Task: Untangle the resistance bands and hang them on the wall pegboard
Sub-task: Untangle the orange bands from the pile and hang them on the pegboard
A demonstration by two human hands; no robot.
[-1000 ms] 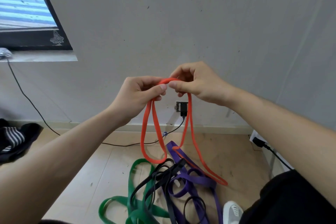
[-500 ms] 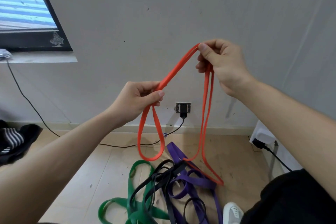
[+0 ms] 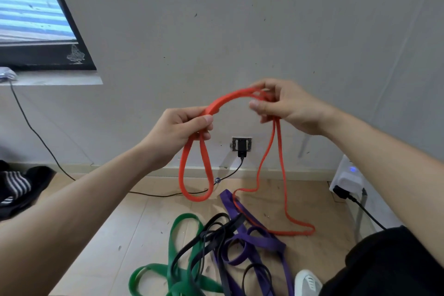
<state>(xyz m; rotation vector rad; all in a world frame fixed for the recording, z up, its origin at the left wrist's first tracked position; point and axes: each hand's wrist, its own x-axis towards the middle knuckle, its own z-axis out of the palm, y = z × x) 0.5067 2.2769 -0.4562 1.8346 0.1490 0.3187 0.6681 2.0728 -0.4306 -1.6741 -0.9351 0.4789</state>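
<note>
The orange band [image 3: 229, 97] is held up in front of the wall [image 3: 240, 31], arched between both hands, and it is plainly soft stuff. A short loop is left dangling under the left hand [image 3: 182, 127]. Two thin strands are dropped from the right hand [image 3: 288, 106] to the floor [image 3: 120, 235], where the far end is laid flat.

The left hand's fingers are curled round a doubled section, with the thumb pressed on top. At the right hand, several strands are gathered and pinched between thumb and fingertips.

One orange strand is seen crossing the purple band [image 3: 259, 240] where the pile begins; whether it is caught underneath cannot be told.

Light, limp, stretchy handling is to be expected, with a rubbery surface likely to grip rather than slip. A hard tug would probably be answered with stretch, not release. Hold is best taken on the flat of a single strand, close to that crossing.

Beyond, the green band [image 3: 173, 243] and black band [image 3: 216, 230] are heaped with the purple. No pegboard is seen.
</note>
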